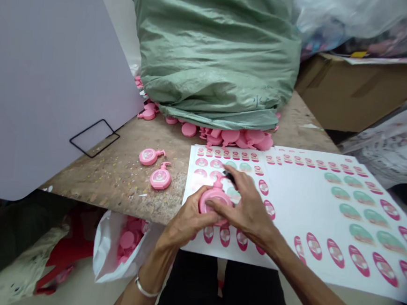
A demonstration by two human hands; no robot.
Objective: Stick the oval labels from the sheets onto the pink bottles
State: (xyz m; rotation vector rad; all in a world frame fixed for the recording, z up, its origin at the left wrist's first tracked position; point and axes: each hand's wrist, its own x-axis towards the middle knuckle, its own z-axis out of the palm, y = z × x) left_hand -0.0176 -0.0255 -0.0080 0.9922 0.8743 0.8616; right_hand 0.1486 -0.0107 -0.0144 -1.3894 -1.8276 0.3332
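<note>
My left hand grips a pink plastic bottle-shaped toy piece from below, just above the near edge of a sticker sheet. My right hand lies over the piece, its fingers pressed flat on the round face. A dark thin object sticks out past my right fingers; I cannot make out what it is. Two more pink pieces with stickers lie on the table to the left.
A big green sack stands at the back with a heap of pink pieces under it. A second sticker sheet lies to the right. A white board leans at left. A white bag of pink pieces hangs below the table edge.
</note>
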